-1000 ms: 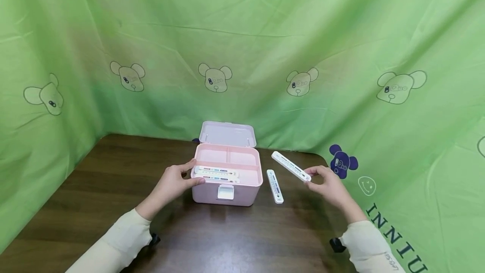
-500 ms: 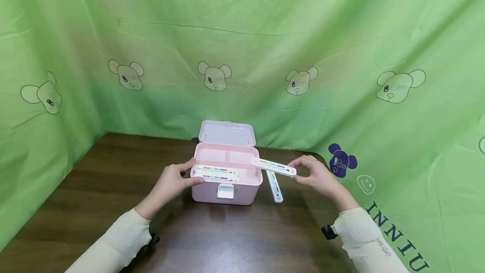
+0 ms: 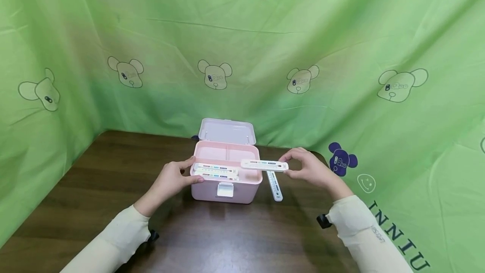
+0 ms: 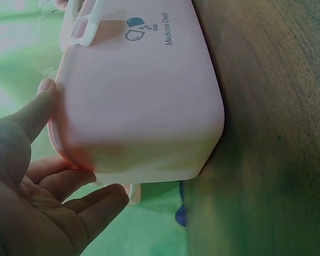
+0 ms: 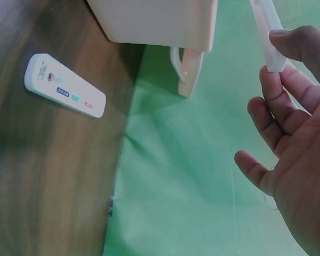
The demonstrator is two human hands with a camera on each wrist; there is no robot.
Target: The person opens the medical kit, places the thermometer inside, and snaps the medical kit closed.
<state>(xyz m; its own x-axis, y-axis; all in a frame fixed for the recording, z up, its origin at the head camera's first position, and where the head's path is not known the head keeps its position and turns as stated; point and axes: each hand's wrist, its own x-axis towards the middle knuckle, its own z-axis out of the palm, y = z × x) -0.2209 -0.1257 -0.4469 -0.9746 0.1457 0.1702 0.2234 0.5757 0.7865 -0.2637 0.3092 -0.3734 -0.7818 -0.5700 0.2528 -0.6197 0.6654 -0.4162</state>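
A pink medicine box [image 3: 242, 195], lettered "Medicine Chest" in the left wrist view, stands with its lid [image 3: 227, 132] raised. My left hand [image 3: 170, 182] grips its front left corner, the thumb at the front rim and other fingers along the side. Between thumb and fingertips, my right hand [image 3: 310, 171] pinches one end of a white thermometer [image 3: 261, 164]. It lies level above the box's right part, its far end over the front compartment. Inside that compartment, at the left, two similar thermometers [image 3: 216, 169] lie lengthwise. Another thermometer [image 5: 66, 88] rests on the table right of the box.
The brown wooden table [image 3: 212, 239] ends not far behind the box. A green curtain [image 3: 257, 41] with printed bear heads hangs behind and at both sides. The box's white latch [image 3: 225, 189] sticks out at the front; a divider splits its back compartment.
My right hand has carried the thermometer leftward from beside the box to over its right part, turning it from slanted to nearly level. The left hand keeps its hold on the box.
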